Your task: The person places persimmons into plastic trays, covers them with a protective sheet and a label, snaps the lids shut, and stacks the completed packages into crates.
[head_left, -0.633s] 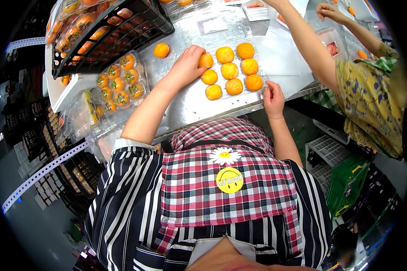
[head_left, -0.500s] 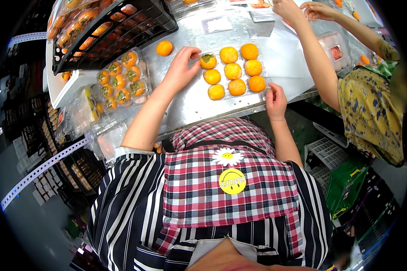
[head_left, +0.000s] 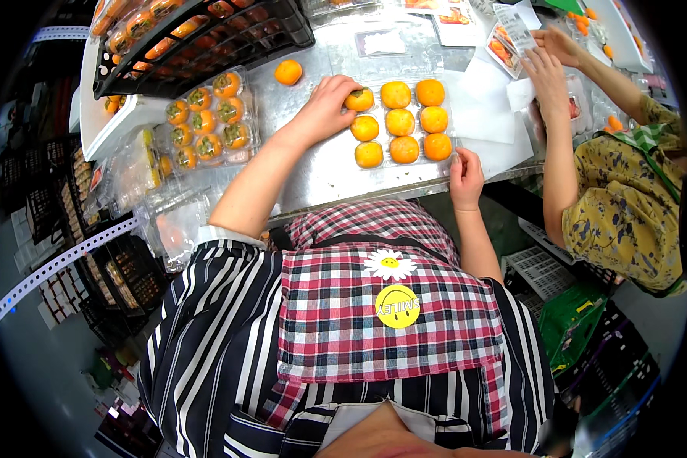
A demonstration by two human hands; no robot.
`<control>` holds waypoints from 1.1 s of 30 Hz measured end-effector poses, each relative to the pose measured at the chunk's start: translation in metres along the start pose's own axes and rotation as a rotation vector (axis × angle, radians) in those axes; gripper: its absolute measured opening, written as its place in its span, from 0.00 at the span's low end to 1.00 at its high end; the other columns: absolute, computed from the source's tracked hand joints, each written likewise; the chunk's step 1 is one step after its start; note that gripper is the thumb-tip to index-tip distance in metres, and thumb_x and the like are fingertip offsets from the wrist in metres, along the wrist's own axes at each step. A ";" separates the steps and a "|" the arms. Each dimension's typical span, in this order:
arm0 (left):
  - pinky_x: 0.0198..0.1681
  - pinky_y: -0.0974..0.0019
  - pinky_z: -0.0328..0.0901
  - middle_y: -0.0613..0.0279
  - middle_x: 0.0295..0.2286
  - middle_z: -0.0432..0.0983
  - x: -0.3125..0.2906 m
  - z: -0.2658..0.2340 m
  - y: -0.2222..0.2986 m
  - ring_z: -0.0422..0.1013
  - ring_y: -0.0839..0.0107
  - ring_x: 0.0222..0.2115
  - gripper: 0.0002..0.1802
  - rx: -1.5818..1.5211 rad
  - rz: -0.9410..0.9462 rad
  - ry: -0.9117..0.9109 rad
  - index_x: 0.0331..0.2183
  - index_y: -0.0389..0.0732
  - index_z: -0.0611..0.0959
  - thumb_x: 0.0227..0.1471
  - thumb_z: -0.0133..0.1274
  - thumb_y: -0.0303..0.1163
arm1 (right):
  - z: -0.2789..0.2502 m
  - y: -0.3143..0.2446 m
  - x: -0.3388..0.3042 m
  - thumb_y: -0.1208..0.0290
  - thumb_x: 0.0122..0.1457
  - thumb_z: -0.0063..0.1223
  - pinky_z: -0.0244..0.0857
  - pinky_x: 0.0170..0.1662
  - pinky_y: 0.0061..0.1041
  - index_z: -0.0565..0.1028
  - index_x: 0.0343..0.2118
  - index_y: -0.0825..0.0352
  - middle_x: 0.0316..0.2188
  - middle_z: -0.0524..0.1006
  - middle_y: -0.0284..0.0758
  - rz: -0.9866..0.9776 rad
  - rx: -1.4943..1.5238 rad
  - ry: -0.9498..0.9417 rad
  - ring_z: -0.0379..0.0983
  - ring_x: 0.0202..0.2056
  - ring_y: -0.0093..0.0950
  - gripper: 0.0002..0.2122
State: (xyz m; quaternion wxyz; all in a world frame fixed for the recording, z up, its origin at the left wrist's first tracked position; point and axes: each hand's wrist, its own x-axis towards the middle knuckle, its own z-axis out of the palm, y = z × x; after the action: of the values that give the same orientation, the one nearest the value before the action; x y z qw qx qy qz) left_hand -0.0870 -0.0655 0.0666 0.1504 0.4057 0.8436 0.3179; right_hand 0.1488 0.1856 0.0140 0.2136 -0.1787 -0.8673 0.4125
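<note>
Persimmon (head_left: 363, 100) in the far-left corner of the tray (head_left: 417, 135), grasped by the left hand (head_left: 327, 112), is probably firm yet bruisable, best cupped round its sides; whether the right hand (head_left: 466, 180) grasps anything is unclear.

persimmons (head_left: 399, 122) in tray (head_left: 384, 140), crate (head_left: 223, 55) behind left, paper (head_left: 477, 114) right

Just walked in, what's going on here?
The person's left hand touches the far-left persimmon of nine in a clear tray on a metal table. Their curled right hand is by the tray's near right corner. One loose persimmon sits farther left, outside it. A co-worker's hands are at right.
</note>
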 end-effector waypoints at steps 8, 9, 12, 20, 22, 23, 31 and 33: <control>0.60 0.60 0.56 0.59 0.53 0.62 -0.040 -0.014 0.024 0.60 0.67 0.57 0.29 -0.956 -0.181 0.191 0.53 0.40 0.67 0.49 0.52 0.18 | -0.001 0.005 0.000 0.79 0.55 0.50 0.62 0.25 0.21 0.73 0.40 0.68 0.25 0.69 0.34 -0.019 0.007 0.015 0.64 0.21 0.24 0.09; 0.60 0.60 0.55 0.58 0.54 0.62 -0.045 -0.016 0.027 0.59 0.66 0.57 0.29 -0.970 -0.187 0.210 0.54 0.40 0.66 0.49 0.52 0.18 | -0.001 0.006 0.000 0.79 0.55 0.50 0.61 0.25 0.21 0.73 0.40 0.68 0.25 0.69 0.34 0.003 0.011 0.011 0.64 0.21 0.24 0.09; 0.60 0.61 0.55 0.55 0.55 0.60 -0.054 -0.021 0.037 0.59 0.63 0.58 0.31 -0.996 -0.254 0.261 0.57 0.40 0.63 0.51 0.52 0.21 | -0.001 0.007 0.001 0.78 0.57 0.50 0.62 0.26 0.20 0.74 0.40 0.68 0.26 0.70 0.33 -0.022 0.027 0.010 0.64 0.21 0.22 0.09; 0.44 0.67 0.73 0.43 0.51 0.63 -0.044 -0.018 0.023 0.68 0.57 0.49 0.29 -2.035 -0.499 0.232 0.56 0.32 0.62 0.58 0.48 0.36 | 0.000 0.010 0.001 0.78 0.58 0.49 0.62 0.27 0.18 0.74 0.40 0.69 0.28 0.72 0.33 -0.014 0.036 0.014 0.65 0.22 0.21 0.08; 0.44 0.66 0.73 0.42 0.50 0.64 -0.043 -0.015 0.015 0.70 0.58 0.45 0.29 -2.211 -0.554 0.212 0.55 0.30 0.61 0.57 0.48 0.35 | 0.000 0.010 0.001 0.78 0.58 0.49 0.62 0.27 0.18 0.74 0.40 0.69 0.28 0.72 0.33 -0.011 0.027 0.015 0.66 0.23 0.20 0.08; 0.44 0.66 0.73 0.41 0.49 0.64 -0.043 -0.013 0.012 0.70 0.59 0.44 0.29 -2.264 -0.593 0.220 0.55 0.29 0.61 0.57 0.49 0.35 | 0.000 0.010 0.001 0.78 0.58 0.49 0.63 0.27 0.18 0.74 0.40 0.69 0.28 0.72 0.33 -0.012 0.028 0.015 0.66 0.23 0.20 0.08; 0.44 0.64 0.72 0.40 0.50 0.63 -0.047 -0.006 0.005 0.70 0.58 0.44 0.30 -2.298 -0.653 0.289 0.55 0.29 0.60 0.55 0.50 0.32 | -0.001 0.012 0.003 0.79 0.58 0.49 0.63 0.27 0.18 0.74 0.40 0.69 0.28 0.73 0.33 -0.004 0.025 0.028 0.66 0.23 0.21 0.08; 0.44 0.64 0.72 0.40 0.50 0.62 -0.047 -0.006 0.006 0.69 0.57 0.44 0.30 -2.273 -0.636 0.301 0.55 0.30 0.60 0.55 0.50 0.32 | -0.001 0.013 0.003 0.79 0.57 0.49 0.63 0.28 0.18 0.74 0.40 0.69 0.28 0.73 0.33 -0.010 0.016 0.020 0.66 0.23 0.21 0.08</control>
State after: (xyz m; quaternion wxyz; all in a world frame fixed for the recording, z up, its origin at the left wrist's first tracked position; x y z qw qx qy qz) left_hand -0.0568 -0.1023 0.0752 0.3955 -0.2290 0.1504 0.8767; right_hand 0.1480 0.1956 0.0046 0.2258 -0.1766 -0.8627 0.4165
